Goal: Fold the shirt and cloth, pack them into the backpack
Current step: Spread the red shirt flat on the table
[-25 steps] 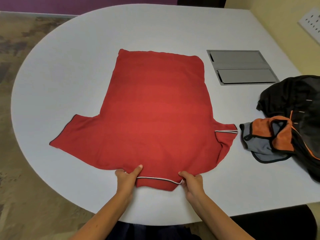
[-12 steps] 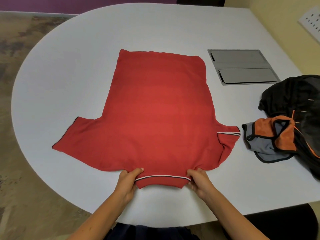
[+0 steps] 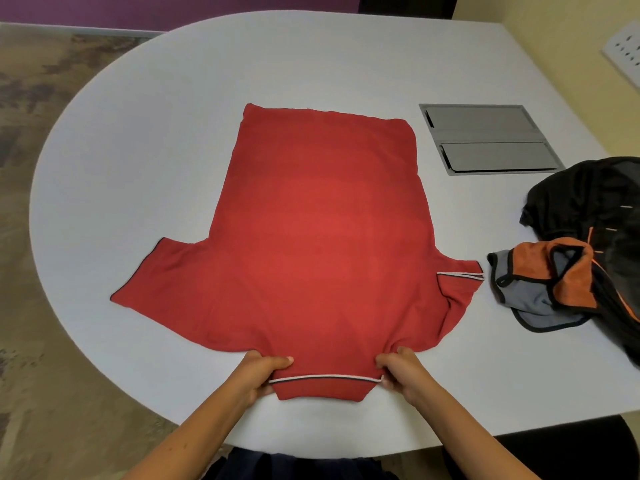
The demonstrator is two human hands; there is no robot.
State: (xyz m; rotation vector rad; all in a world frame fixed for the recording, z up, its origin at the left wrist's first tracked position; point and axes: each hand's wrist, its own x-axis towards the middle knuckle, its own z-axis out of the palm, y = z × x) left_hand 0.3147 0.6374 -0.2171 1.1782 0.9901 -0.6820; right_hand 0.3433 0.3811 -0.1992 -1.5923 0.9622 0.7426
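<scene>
Red fabric takes up the middle of the white table (image 3: 138,161): the shirt (image 3: 322,237) lies spread flat, back side up, its hem toward the far edge and its collar (image 3: 323,388) at the near edge, right in front of the person. Both short sleeves stick out to the sides; the one on the person's left lies flat, while the one on the right is wrinkled and partly turned under, showing a white and dark trim line.

The left hand (image 3: 261,374) grips the left end of the collar, thumb on top of the fabric and fingers curled beneath. The right hand (image 3: 401,374) pinches the right end in the same way, with cloth bunched up against its fingers. A striped collar band runs taut between the two hands.

To the right, well apart from the hands, a black backpack (image 3: 588,209) with thin orange lines slumps at the table's edge. A crumpled orange and grey cloth (image 3: 540,282) with dark binding lies against it, just beside the shirt's right sleeve; whether it touches the sleeve I can't quite tell. Beyond the shirt, a grey cable hatch (image 3: 485,138) sits flush in the tabletop.
</scene>
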